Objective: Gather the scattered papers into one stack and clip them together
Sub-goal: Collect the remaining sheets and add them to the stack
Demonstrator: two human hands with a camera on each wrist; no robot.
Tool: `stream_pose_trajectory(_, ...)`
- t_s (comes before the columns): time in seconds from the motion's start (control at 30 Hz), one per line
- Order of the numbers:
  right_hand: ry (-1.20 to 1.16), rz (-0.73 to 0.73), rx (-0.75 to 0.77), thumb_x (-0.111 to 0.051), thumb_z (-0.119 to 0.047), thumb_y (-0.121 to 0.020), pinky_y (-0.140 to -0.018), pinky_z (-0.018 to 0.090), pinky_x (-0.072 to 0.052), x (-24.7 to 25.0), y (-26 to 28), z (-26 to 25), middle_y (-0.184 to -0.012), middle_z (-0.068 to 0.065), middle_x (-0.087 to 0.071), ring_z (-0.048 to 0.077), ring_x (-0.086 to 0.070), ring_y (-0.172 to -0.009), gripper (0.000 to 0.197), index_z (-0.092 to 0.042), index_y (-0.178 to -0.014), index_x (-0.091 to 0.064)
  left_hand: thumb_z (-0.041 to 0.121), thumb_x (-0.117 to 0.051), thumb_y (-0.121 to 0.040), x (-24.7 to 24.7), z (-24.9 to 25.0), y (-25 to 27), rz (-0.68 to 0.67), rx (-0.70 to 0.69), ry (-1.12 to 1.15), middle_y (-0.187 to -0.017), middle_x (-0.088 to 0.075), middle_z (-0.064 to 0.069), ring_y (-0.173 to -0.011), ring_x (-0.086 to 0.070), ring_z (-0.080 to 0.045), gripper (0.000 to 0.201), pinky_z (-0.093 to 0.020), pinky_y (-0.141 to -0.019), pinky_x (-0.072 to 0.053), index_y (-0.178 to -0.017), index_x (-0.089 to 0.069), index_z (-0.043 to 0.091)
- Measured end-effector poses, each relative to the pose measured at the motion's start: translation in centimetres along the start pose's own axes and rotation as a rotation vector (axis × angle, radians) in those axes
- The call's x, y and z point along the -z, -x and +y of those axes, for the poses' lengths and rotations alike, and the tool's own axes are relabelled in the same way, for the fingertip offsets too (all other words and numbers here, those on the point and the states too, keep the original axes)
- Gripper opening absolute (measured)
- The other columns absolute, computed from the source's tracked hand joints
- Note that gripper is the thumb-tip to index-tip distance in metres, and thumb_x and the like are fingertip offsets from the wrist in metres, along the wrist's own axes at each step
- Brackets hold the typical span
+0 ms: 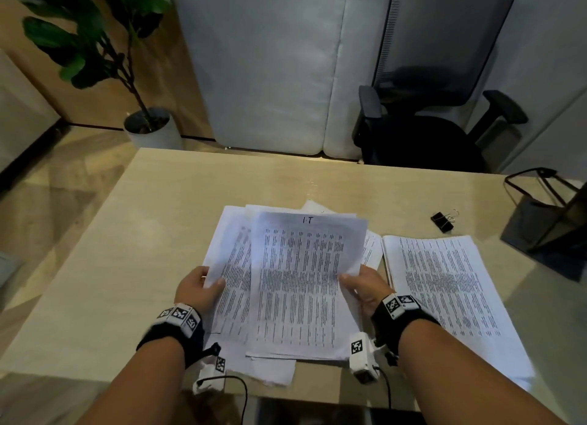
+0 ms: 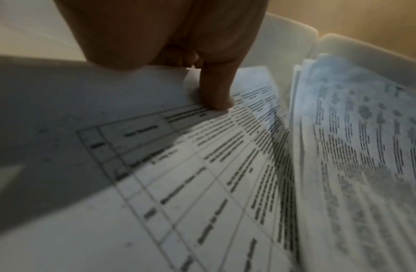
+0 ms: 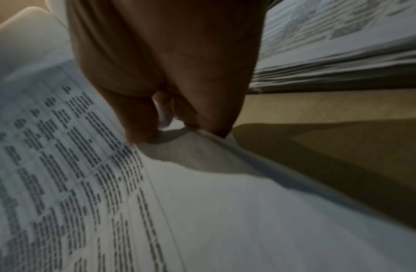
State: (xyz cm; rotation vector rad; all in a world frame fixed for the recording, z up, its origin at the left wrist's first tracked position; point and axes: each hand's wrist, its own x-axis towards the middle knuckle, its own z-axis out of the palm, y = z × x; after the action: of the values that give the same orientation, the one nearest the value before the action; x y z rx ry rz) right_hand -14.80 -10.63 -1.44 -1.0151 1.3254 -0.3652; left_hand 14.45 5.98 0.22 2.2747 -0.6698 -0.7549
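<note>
Near table [image 1: 133, 265] edge: both hands grip a loose bundle of printed sheets [image 1: 298, 285], uneven, corners fanned out. Left hand [image 1: 198, 292] pinches the bundle's left edge, thumb on top; in the left wrist view the thumb [image 2: 217, 92] presses onto a ruled page. Right hand [image 1: 365, 289] pinches the right edge, thumb and fingers closed on the paper. Just right of it, a second stack [image 1: 444, 291] lies flat on the table. Farther back and right, a black clip [image 1: 442, 222] lies apart from both piles. Beyond the table: pot [image 1: 152, 130] holding a leafy plant [image 1: 85, 43]; office chair [image 1: 435, 107].
</note>
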Motion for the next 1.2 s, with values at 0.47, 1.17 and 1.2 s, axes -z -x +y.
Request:
stream_pose_trajectory(0.47, 0.118, -0.008, 0.081, -0.064, -0.004, -0.075, -0.087, 0.051, -0.055, -1.0, -0.1, -1.0, -0.101, 0.007, -0.073, 0.028, -0.069, -0.095, 0.030, -0.018, -0.101, -0.068, 0.034, -0.046, -0.096, -3.2, 2.0, -0.2, 0.011, 0.103, 0.250, -0.082, -0.055, -0.006, -0.085, -0.054, -0.027, 0.032, -0.033, -0.080, -0.041, -0.075, -0.054, 0.011)
stream_pose_trajectory(1.17, 0.231, 0.090, 0.013, -0.038, 0.022, -0.072, -0.077, 0.042, -0.056, -0.7, 0.2, -0.3, -0.098, 0.014, -0.066, 0.034, -0.061, -0.096, 0.053, -0.005, -0.112, -0.061, 0.039, -0.084, -0.062, -2.3, -0.8, -1.1, -0.056, 0.119, -0.524, -0.124, -0.047, -0.010, -0.110, -0.053, -0.034, 0.060, -0.038, -0.093, -0.047, -0.112, -0.055, 0.023)
stream_pose_trajectory(1.2, 0.283, 0.126, 0.014, -0.042, 0.020, -0.072, -0.083, 0.043, -0.055, -0.5, 0.0, -0.2, -0.103, 0.014, -0.065, 0.033, -0.060, -0.099, 0.052, -0.005, -0.114, -0.060, 0.035, -0.085, -0.063, -2.3, -0.8, -0.8, -0.035, 0.116, -0.512, -0.124, -0.043, -0.012, -0.110, -0.052, -0.036, 0.059, -0.039, -0.093, -0.046, -0.112, -0.055, 0.021)
